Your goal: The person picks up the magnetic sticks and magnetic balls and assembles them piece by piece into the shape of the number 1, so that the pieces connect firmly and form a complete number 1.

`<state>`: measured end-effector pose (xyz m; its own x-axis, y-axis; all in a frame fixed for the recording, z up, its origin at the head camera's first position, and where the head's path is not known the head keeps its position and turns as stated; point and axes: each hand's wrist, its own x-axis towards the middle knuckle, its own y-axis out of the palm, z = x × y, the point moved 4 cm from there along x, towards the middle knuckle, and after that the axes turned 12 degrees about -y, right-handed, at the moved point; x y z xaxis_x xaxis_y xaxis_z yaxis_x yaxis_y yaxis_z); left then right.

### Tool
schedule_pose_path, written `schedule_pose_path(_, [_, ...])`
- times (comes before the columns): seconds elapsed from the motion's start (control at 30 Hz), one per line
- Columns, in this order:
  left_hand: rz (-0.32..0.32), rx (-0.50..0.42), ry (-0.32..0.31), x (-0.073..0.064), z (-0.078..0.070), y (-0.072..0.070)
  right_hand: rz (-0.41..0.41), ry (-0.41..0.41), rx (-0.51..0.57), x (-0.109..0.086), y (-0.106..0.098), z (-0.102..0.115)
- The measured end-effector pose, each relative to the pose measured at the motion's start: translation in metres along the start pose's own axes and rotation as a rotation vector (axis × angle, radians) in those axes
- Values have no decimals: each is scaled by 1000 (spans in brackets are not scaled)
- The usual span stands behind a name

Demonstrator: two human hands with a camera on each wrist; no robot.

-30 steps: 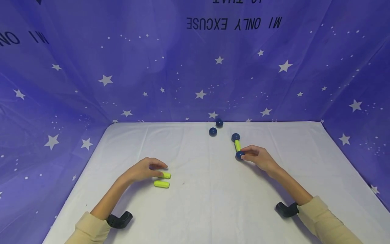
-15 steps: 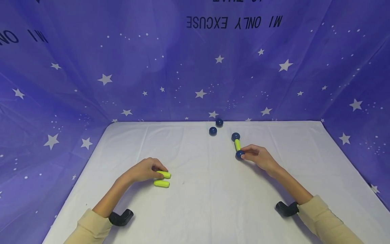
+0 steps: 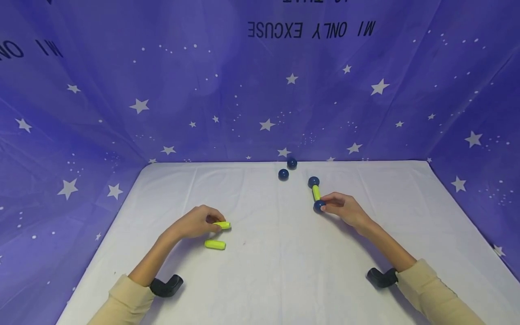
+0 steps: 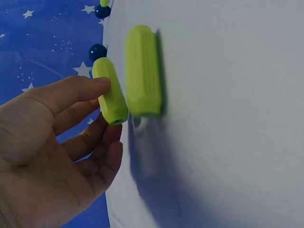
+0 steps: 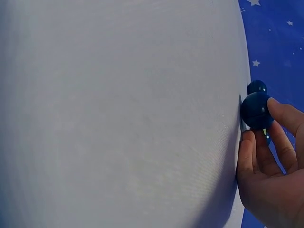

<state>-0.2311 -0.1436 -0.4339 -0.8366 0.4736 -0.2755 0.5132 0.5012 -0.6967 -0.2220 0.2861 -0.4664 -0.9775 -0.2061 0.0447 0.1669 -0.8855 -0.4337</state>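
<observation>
My left hand (image 3: 201, 222) pinches a yellow-green ribbed rod (image 4: 110, 92) between thumb and fingers, lifted a little off the table. Below it on the cloth lies a second yellow-green rod (image 3: 215, 244), seen large in the left wrist view. At the right, my right hand (image 3: 345, 210) holds a dark blue ball (image 5: 256, 110) between thumb and fingertips. That ball sits at the near end of another yellow-green rod (image 3: 316, 192), whose far end meets a second blue ball (image 3: 313, 182). Together they form a dumbbell shape on the table.
Two loose blue balls, a nearer one (image 3: 283, 174) and a farther one (image 3: 292, 163), lie near the back edge of the white-covered table (image 3: 260, 280). A purple starry cloth (image 3: 227, 90) rises behind and along both sides.
My left hand closes its fingers on the upper rod and moves it slightly away and to the right, apart from the other rod. The right hand stays in place.
</observation>
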Motion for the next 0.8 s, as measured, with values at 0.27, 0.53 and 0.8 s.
schedule_pose_path(0.27, [-61,-46,36,8,-20,3,2,-2,7,0,-1,0])
schedule_pose_path(0.53, [-85,-157,0,15,-41,18,-1,-14,7,-1,1,2])
schedule_pose_path(0.8, [-65,-299,-26,24,-62,36,-4,-30,21,-1,0,6])
